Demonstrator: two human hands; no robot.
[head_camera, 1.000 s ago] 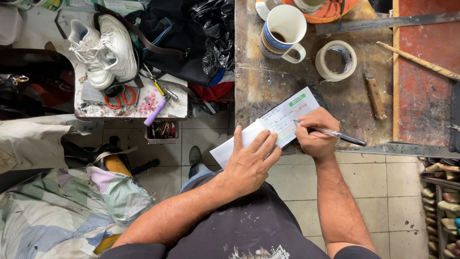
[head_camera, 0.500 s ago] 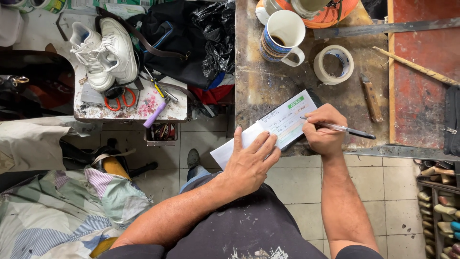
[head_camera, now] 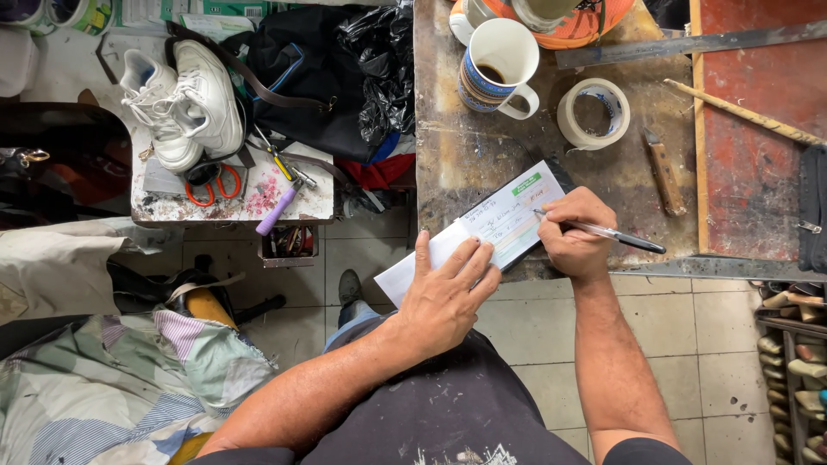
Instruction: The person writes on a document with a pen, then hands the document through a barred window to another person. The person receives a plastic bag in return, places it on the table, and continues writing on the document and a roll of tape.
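Note:
A white receipt pad [head_camera: 508,220] with a green mark lies at the near edge of a stained workbench [head_camera: 465,146], its lower end hanging past the edge. My left hand [head_camera: 446,297] lies flat on that lower end, fingers spread, pressing it down. My right hand [head_camera: 575,234] grips a clear pen with a dark cap [head_camera: 612,233], its tip resting on the pad's right side.
On the bench stand a striped mug with coffee [head_camera: 498,65], a roll of tape [head_camera: 593,114], a wooden-handled knife [head_camera: 665,176], a metal ruler [head_camera: 689,45] and a stick [head_camera: 745,112]. A small table [head_camera: 233,198] to the left carries white sneakers [head_camera: 181,103], orange scissors [head_camera: 211,185] and a purple-handled tool [head_camera: 277,209].
My right hand with the pen has shifted slightly right along the pad. The left hand stays pressed on the paper.

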